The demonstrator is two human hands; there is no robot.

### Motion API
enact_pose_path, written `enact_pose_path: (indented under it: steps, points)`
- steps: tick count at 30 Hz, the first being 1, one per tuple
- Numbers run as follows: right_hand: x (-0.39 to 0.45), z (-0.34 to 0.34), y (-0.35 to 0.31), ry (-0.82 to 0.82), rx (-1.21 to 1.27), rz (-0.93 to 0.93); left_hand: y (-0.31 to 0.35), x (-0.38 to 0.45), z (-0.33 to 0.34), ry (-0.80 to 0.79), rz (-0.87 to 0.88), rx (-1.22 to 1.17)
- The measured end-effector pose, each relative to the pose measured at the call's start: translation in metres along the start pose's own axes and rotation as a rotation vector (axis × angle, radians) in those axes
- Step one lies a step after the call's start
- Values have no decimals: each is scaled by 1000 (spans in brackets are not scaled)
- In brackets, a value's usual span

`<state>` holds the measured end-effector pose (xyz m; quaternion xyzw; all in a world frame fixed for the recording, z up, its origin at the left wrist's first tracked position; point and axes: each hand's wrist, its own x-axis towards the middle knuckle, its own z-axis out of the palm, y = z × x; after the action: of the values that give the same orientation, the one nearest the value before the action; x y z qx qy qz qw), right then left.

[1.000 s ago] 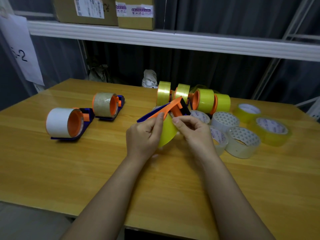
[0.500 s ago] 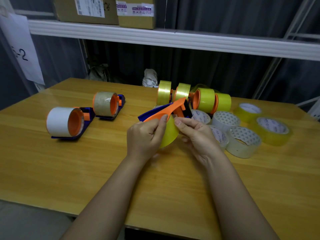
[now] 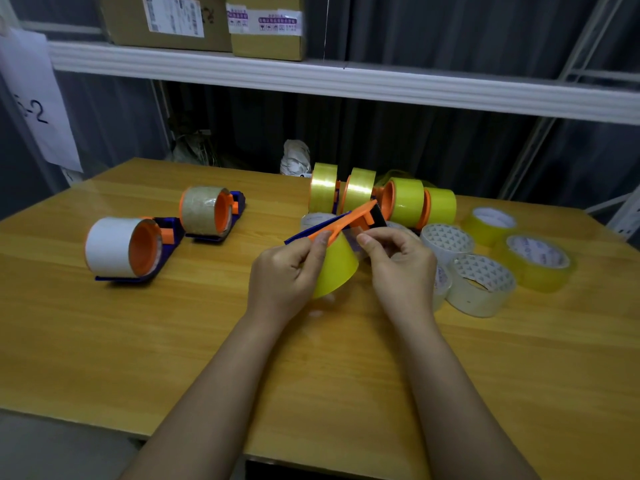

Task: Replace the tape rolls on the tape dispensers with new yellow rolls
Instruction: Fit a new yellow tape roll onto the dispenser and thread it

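Held up above the middle of the wooden tabletop (image 3: 104, 341): an orange-and-blue plastic tape dispenser (image 3: 341, 221) already loaded with a bright yellow tape roll (image 3: 334, 268). Left hand (image 3: 282, 271) curled around the dispenser body, thumb pressed along the orange top edge. Right hand (image 3: 403, 261) now drawn slightly back to the right of where it was a second ago, its fingers no longer resting on the roll but pinching what looks like the clear loose end of tape near the black cutter head; the strip itself too faint to confirm.

Likely meaning: roll seated, tape end being threaded toward the blade, so this dispenser close to finished.

Toward the left edge of the tabletop: a dispenser with a white roll (image 3: 110, 245) and, just behind it, a dispenser with a brownish clear roll (image 3: 202, 211), both not yet changed. Near the far edge, beyond the hands: a row of dispensers carrying yellow rolls (image 3: 405, 202). Toward the right edge: loose whitish clear rolls (image 3: 479, 285) and loose yellow rolls (image 3: 535, 263) lying flat.
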<state>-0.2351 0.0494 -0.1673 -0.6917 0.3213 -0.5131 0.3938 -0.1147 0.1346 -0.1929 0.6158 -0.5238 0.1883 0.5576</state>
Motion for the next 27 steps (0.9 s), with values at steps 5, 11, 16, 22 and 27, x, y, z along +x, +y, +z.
enact_pose_path:
  steps: [5, 11, 16, 22, 27]
  points:
    - [4, -6, 0, 8, -2, 61, 0, 1, 0, -42, -32, -53]
    - [6, -9, 1, -4, -67, 31, 1, 3, -3, -200, -181, -210]
    - [7, -9, 4, -14, -81, 9, 2, 2, -6, -325, -315, -251]
    - [5, -8, 1, -110, -76, -42, -4, 2, -4, -485, -393, -221]
    - [2, -5, -3, -273, 63, -15, 3, 3, -4, -426, -396, -127]
